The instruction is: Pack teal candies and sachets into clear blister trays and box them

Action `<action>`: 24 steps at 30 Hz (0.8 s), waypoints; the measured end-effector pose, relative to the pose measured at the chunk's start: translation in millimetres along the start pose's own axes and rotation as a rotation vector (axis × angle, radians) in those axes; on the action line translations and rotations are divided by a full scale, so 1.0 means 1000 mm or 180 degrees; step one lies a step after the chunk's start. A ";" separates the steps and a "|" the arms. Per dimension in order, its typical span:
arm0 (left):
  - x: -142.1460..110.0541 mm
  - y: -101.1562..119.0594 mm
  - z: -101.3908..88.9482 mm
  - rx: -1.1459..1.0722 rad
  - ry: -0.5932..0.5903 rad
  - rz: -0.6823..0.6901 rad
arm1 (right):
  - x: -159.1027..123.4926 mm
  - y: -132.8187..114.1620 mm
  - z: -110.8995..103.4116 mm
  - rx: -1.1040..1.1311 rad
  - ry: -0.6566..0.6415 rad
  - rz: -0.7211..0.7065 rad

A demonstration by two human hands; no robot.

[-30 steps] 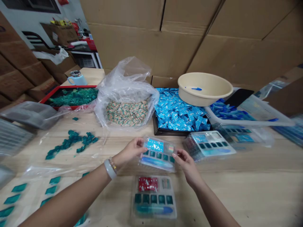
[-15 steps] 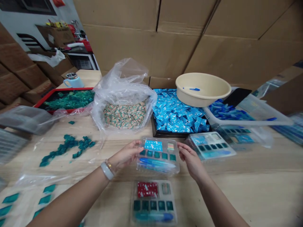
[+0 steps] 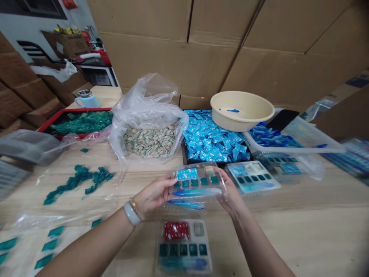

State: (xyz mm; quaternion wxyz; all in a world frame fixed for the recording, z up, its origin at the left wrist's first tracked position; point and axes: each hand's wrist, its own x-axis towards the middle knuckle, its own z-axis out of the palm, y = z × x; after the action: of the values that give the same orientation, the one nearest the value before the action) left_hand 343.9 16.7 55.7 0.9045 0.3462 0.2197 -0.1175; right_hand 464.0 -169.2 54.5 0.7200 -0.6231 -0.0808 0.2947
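The left hand (image 3: pixel 152 195) and right hand (image 3: pixel 230 196) pinch the sides of a clear plastic tray (image 3: pixel 198 184) of small blue and green things, between the fingers, above the pale wooden worktop (image 3: pixel 288 238). Below the fingers lies a clear tray with a red card (image 3: pixel 183 246). Past the fingers is a heap of shiny blue packets (image 3: pixel 211 136). Slippery plastic could slide out and spill.

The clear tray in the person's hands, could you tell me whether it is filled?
Filled: the clear tray holds a blue card, teal squares and a blue pen.
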 end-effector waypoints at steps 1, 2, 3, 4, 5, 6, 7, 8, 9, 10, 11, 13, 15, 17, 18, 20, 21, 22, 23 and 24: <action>-0.002 -0.001 0.001 -0.0071 0.0017 -0.0023 | 0.001 0.001 0.002 -0.0093 0.0100 -0.0200; -0.003 -0.002 0.003 -0.0134 0.0046 -0.0042 | 0.001 0.002 0.003 -0.0199 0.0181 -0.0401; -0.005 -0.003 0.004 -0.0186 0.0084 -0.0062 | 0.001 0.003 0.004 -0.0316 0.0239 -0.0592; -0.007 -0.004 0.005 -0.0229 0.0122 -0.0081 | 0.001 0.003 0.005 -0.0445 0.0276 -0.0759; -0.009 -0.005 0.007 -0.0255 0.0157 -0.0084 | 0.000 0.002 0.005 -0.0582 0.0307 -0.0897; -0.011 -0.004 0.009 -0.0256 0.0181 -0.0062 | -0.002 0.001 0.005 -0.0723 0.0338 -0.1015; -0.013 -0.003 0.011 -0.0229 0.0185 -0.0019 | -0.005 -0.001 0.004 -0.0866 0.0366 -0.1103; -0.016 0.000 0.014 -0.0185 0.0182 0.0073 | -0.009 -0.003 0.002 -0.0996 0.0394 -0.1155; -0.019 0.005 0.017 -0.0143 0.0196 0.0222 | -0.013 -0.005 -0.001 -0.1078 0.0426 -0.1155; -0.023 0.010 0.020 -0.0116 0.0255 0.0417 | -0.019 -0.007 -0.007 -0.1103 0.0457 -0.1109; -0.027 0.016 0.023 -0.0107 0.0354 0.0627 | -0.026 -0.008 -0.014 -0.1089 0.0501 -0.1035; -0.036 0.024 0.031 -0.0071 0.0539 0.0942 | -0.042 -0.009 -0.034 -0.0987 0.0640 -0.0857; -0.043 0.020 0.040 0.0137 0.0556 0.0904 | -0.058 -0.010 -0.059 -0.0751 0.0827 -0.0707; -0.048 0.001 0.051 0.0432 0.0457 0.0602 | -0.074 -0.012 -0.085 -0.0342 0.0873 -0.0528; -0.048 -0.014 0.057 0.0564 0.0428 0.0430 | -0.082 -0.014 -0.096 -0.0085 0.0815 -0.0400; -0.046 -0.051 0.067 0.0788 0.0459 0.0161 | -0.095 -0.019 -0.114 0.0399 0.0584 -0.0097; -0.044 -0.070 0.073 0.0908 0.0495 0.0070 | -0.101 -0.022 -0.121 0.0603 0.0458 0.0049; -0.040 -0.089 0.077 0.1037 0.0539 0.0011 | -0.105 -0.024 -0.127 0.0777 0.0344 0.0174; -0.035 -0.106 0.082 0.1150 0.0575 -0.0004 | -0.109 -0.026 -0.131 0.0920 0.0231 0.0274; -0.029 -0.122 0.086 0.1225 0.0588 0.0013 | -0.113 -0.028 -0.134 0.1030 0.0125 0.0350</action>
State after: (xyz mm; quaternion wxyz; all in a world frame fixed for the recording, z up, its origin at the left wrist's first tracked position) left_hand 301.3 -128.7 56.6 0.7979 0.5223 0.2744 -0.1232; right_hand 446.1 -343.7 80.8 0.7952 -0.5081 0.0161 0.3305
